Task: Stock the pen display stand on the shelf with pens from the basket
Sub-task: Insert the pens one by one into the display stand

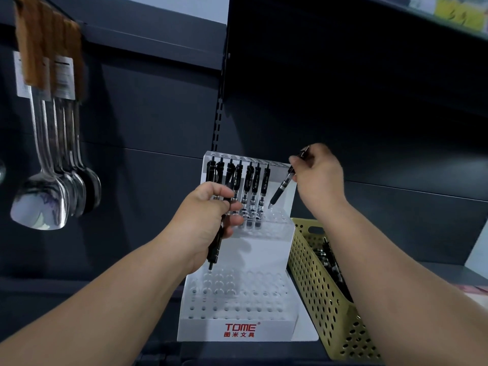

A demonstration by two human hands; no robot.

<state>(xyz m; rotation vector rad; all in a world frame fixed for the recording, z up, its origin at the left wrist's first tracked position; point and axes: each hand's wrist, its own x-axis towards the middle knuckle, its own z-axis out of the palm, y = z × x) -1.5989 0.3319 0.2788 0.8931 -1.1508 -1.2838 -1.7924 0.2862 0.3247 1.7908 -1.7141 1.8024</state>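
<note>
Two bare forearms [409, 286] are reaching up from the bottom edge toward a dark grey metal shelving unit [343, 88], which is filling most of the view. A white stepped plastic pen display stand [253, 249] with red lettering on its front is sitting on the shelf, and its lower tier of round holes [237, 294] is standing unfilled. Just beside its right side, a yellow perforated plastic basket [317, 286] is resting on the same shelf and holding a heap of black pens [331, 260]. Far to the left, a bunch of steel spatulas with wooden handles [45, 196] is hanging from the unit.

The left hand [208, 220] is curling its fingers round a black click pen [215, 249], holding it nearly upright in front of the stand with its lower end hanging over the lower tier. Whether it is gripping more than one is hard to tell. The right hand [317, 175] is pinching a second black pen [281, 190] near its top between thumb and fingers, tilting it so the tip is pointing down at the upper tier's holes. A row of black pens [249, 183] is standing upright in that upper tier, just left of the tilted pen.
</note>
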